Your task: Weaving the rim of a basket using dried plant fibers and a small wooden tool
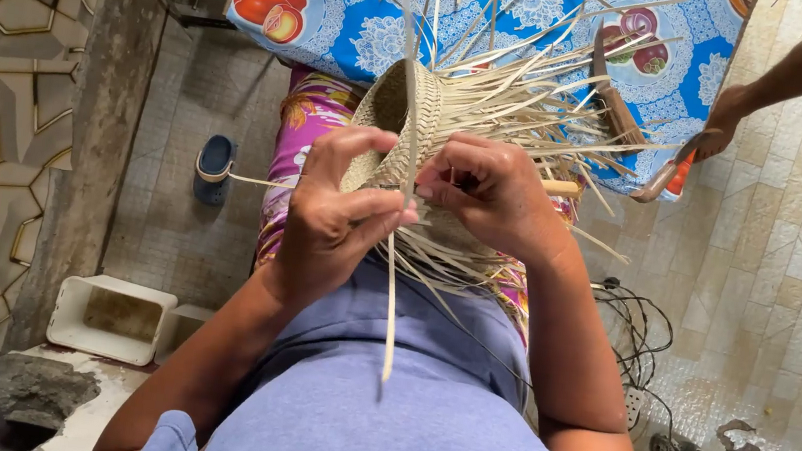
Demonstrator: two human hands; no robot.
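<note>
head view | left hand, right hand fingers pinching straw strips | half-woven basket

The woven piece sits between the fingers of both hands, the left hand on its left side and the right hand on its right, fingertips almost meeting. Loose strips fan out beyond and right of the right fingers; one strip hangs below the fingertips. Beyond the fingers lies the tablecloth; another person's hand is far right. Left of the left fingers sits a sandal; lower left, an open box.
</note>
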